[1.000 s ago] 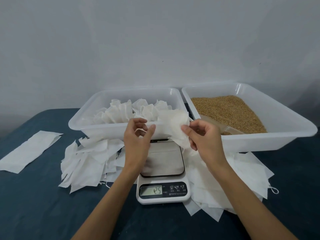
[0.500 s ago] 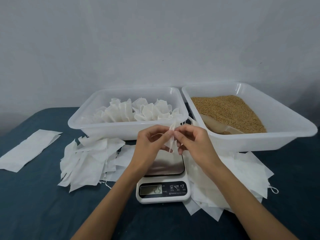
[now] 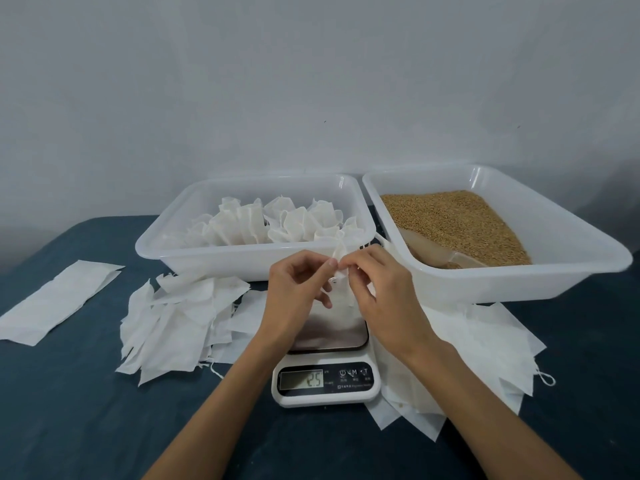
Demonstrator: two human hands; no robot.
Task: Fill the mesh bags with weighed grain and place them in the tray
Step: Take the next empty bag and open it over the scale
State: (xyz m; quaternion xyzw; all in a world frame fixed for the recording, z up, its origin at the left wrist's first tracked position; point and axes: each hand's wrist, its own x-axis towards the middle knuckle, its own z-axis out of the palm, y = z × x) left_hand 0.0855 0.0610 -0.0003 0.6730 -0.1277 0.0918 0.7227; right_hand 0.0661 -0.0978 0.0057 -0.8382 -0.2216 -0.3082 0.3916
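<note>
Head view, mesh bag upright, pinched by left hand, right hand

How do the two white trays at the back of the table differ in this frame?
The left tray holds bunched-up white mesh bags; the right tray holds loose brown grain with a pale scoop lying in it. The left tray sits square to the camera, while the right tray looks tilted, its near edge resting on flat empty bags. Both are white translucent plastic with rolled rims and stand side by side.
</note>
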